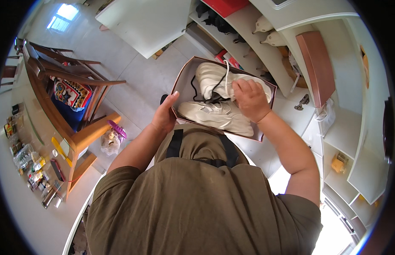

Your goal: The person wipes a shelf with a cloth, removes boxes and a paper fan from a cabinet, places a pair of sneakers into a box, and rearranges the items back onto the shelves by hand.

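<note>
A shoebox [188,75] with a reddish-brown rim is held in front of my body, uncovered. Two white sneakers lie inside on their sides. The far sneaker [208,75] has a black cord and a white shoelace [227,75] looping up from it; the near sneaker [216,116] lies along the box's near wall. My left hand [165,113] grips the box's left wall, thumb over the rim. My right hand [251,100] is curled over the far sneaker with its fingers closed on it. The exact spot of the grip is hidden under the fingers.
Ahead stands a shoe cabinet with shoes on its shelves [255,47] and its white door [149,24] swung out. A brown box [315,68] stands at right, near open shelving [341,137]. At left are a wooden chair [86,70] and a cluttered table [41,134].
</note>
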Available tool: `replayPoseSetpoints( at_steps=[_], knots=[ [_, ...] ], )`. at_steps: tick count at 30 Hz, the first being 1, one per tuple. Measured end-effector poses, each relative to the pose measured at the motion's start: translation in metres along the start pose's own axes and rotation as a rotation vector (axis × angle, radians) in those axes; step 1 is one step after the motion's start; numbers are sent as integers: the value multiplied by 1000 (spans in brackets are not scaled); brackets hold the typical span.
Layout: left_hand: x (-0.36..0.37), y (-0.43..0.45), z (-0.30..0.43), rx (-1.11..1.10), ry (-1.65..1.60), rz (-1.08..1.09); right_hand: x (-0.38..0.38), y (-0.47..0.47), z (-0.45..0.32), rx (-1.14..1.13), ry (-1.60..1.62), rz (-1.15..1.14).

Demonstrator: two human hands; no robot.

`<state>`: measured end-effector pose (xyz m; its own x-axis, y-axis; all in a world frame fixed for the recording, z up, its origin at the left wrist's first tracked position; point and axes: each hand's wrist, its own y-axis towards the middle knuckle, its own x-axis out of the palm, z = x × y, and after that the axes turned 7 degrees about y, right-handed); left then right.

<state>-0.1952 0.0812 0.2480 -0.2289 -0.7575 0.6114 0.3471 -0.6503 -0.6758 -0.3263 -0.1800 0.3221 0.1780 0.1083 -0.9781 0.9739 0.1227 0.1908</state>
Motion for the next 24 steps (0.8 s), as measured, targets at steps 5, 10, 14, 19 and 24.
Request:
replayPoseSetpoints(
  at_steps=[5,10,14,19,24],
  knots=[
    [10,5,-3,45,-13,-57,0,3,-20,44,75,66],
    [-3,3,-3,75,11,-31,-41,-39,-9,198,324,129],
    [2,-15,4,86,-55,-129,-53,-119,17,896,392,321],
    [9,-20,3,74,-54,-185,-32,-167,4,1396,1683,305],
    [24,-27,2,47,115,-206,-46,-133,-6,1269,1825,417]
  ],
)
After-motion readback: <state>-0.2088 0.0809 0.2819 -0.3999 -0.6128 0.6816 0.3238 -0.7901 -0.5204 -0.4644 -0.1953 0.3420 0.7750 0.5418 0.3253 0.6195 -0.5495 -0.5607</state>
